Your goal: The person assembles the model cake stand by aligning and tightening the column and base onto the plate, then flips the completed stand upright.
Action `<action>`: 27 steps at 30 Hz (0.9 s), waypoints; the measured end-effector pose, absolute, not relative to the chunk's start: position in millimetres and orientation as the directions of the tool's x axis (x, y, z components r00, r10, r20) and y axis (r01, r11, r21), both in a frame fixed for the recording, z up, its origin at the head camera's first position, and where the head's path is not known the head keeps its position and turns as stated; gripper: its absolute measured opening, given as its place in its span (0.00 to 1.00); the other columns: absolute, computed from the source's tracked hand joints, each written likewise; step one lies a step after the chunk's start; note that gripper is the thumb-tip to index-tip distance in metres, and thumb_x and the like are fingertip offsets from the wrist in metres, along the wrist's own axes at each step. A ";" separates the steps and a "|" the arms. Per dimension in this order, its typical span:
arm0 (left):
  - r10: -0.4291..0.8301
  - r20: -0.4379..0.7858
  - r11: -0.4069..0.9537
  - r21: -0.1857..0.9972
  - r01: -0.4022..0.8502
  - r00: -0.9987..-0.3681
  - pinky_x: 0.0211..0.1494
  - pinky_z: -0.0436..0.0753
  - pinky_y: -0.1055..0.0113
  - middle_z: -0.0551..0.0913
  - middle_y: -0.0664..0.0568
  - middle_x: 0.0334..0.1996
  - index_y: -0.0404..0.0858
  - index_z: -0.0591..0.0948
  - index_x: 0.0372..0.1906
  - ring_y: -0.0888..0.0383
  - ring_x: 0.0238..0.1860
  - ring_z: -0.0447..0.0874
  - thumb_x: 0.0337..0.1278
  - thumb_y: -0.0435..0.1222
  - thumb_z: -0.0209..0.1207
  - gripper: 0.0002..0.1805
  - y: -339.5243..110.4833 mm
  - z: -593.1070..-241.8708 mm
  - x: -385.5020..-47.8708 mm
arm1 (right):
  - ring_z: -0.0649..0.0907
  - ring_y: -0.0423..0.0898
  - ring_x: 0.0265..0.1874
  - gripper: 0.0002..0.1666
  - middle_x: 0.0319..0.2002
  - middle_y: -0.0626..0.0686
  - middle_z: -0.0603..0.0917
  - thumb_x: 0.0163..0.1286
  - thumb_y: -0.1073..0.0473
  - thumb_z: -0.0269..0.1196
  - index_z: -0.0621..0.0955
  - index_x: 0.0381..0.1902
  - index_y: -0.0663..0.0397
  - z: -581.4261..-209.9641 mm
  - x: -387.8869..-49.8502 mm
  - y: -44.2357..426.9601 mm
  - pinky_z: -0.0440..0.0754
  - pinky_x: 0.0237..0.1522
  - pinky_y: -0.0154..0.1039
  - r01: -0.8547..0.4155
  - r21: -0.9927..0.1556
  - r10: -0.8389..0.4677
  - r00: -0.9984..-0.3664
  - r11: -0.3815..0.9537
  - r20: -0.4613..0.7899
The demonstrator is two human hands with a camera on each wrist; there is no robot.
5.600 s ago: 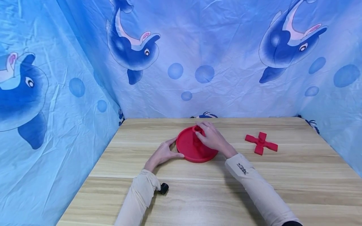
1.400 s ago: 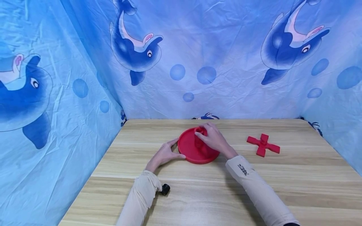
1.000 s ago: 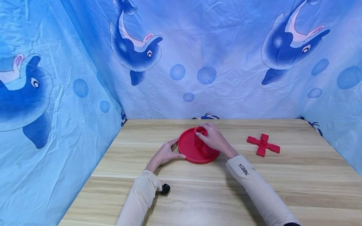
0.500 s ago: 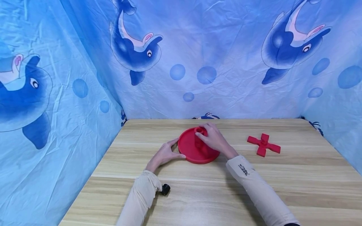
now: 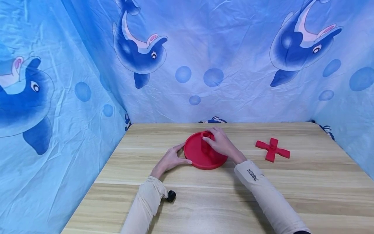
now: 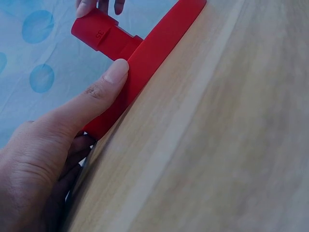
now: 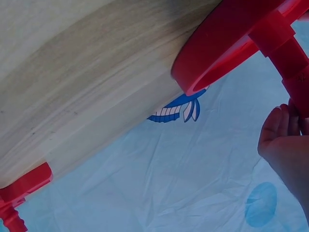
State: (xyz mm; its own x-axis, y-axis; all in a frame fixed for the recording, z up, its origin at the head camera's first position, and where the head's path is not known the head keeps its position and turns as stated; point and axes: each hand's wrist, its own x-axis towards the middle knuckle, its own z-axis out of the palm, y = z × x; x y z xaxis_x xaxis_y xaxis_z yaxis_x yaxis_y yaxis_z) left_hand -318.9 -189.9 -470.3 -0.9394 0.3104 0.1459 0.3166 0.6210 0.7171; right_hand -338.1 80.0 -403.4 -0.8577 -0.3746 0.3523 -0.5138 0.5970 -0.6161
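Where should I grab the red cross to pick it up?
Probably by the ridged peg in its middle, coming from above. The red cross lies flat on the table, and that peg sticks up for pinching.

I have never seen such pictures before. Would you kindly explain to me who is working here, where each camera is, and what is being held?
There is no machine here: a person works with two bare hands. The wide picture comes from a camera on the head, looking forward and down. The other two come from cameras on the left and right wrists, so the table looks slanted in them.

On the table is a round red dish with a red post standing in it. The left hand holds the dish by its rim, and the right hand grips the post near its top. To the right lies a red cross with four arms, which neither hand touches. Behind hangs a blue curtain with dolphins.
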 end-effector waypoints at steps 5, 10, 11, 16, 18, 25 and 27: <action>0.312 0.146 0.620 0.717 0.318 -0.939 0.73 0.69 0.48 0.72 0.47 0.73 0.40 0.68 0.78 0.47 0.74 0.67 0.44 0.56 0.80 0.56 -188.1 -468.3 -319.2 | 0.74 0.57 0.60 0.29 0.57 0.60 0.79 0.72 0.58 0.70 0.78 0.66 0.66 -403.6 -338.2 81.3 0.85 0.54 0.54 -0.503 -0.645 -0.362 -0.864 0.575 0.351; 0.316 0.141 0.621 0.717 0.317 -0.938 0.74 0.68 0.48 0.72 0.47 0.73 0.40 0.67 0.79 0.47 0.74 0.66 0.44 0.56 0.80 0.57 -187.0 -468.5 -319.1 | 0.74 0.57 0.60 0.29 0.57 0.59 0.79 0.72 0.56 0.70 0.78 0.66 0.63 -406.6 -339.1 82.0 0.85 0.54 0.54 -0.493 -0.645 -0.344 -0.870 0.584 0.354; 0.317 0.141 0.621 0.717 0.318 -0.938 0.74 0.68 0.48 0.72 0.47 0.74 0.41 0.68 0.79 0.47 0.74 0.66 0.44 0.56 0.80 0.57 -186.9 -468.7 -319.1 | 0.74 0.57 0.60 0.29 0.57 0.59 0.79 0.72 0.56 0.70 0.78 0.65 0.63 -407.4 -339.3 82.2 0.84 0.54 0.54 -0.494 -0.643 -0.342 -0.869 0.585 0.357; 0.317 0.141 0.625 0.713 0.318 -0.938 0.74 0.68 0.48 0.71 0.47 0.74 0.41 0.68 0.78 0.47 0.74 0.66 0.45 0.56 0.80 0.56 -187.2 -469.1 -318.5 | 0.74 0.58 0.62 0.33 0.59 0.60 0.79 0.71 0.55 0.71 0.76 0.68 0.61 -411.1 -338.8 83.8 0.84 0.54 0.56 -0.491 -0.652 -0.332 -0.871 0.578 0.362; 0.316 0.141 0.627 0.711 0.318 -0.938 0.74 0.67 0.48 0.71 0.47 0.74 0.41 0.68 0.79 0.47 0.74 0.66 0.45 0.56 0.80 0.56 -187.3 -469.4 -318.7 | 0.74 0.58 0.63 0.35 0.61 0.60 0.78 0.71 0.54 0.71 0.74 0.71 0.60 -412.4 -337.6 86.1 0.84 0.54 0.56 -0.484 -0.661 -0.331 -0.875 0.573 0.354; 0.307 0.137 0.615 0.727 0.307 -0.942 0.74 0.68 0.47 0.72 0.48 0.73 0.42 0.68 0.79 0.47 0.74 0.66 0.44 0.55 0.80 0.56 -189.1 -468.4 -318.0 | 0.76 0.58 0.62 0.38 0.62 0.60 0.77 0.69 0.55 0.72 0.72 0.73 0.55 -415.3 -330.0 107.0 0.86 0.51 0.55 -0.427 -0.704 -0.305 -0.903 0.568 0.301; 0.304 0.137 0.611 0.731 0.304 -0.943 0.74 0.68 0.47 0.72 0.48 0.73 0.43 0.68 0.78 0.47 0.74 0.66 0.43 0.55 0.81 0.56 -189.9 -468.0 -317.8 | 0.76 0.59 0.61 0.39 0.62 0.61 0.77 0.69 0.56 0.72 0.71 0.74 0.55 -416.1 -328.0 115.8 0.87 0.50 0.55 -0.418 -0.701 -0.300 -0.907 0.578 0.294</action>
State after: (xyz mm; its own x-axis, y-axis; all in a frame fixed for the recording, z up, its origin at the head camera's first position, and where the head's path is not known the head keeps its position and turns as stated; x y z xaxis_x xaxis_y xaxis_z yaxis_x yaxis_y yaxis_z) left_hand -317.8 -189.9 -468.0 -0.9427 0.3040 0.1373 0.3036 0.6115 0.7307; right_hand -328.0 115.8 -416.1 -0.9075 -0.3005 0.2936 -0.4181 0.5778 -0.7010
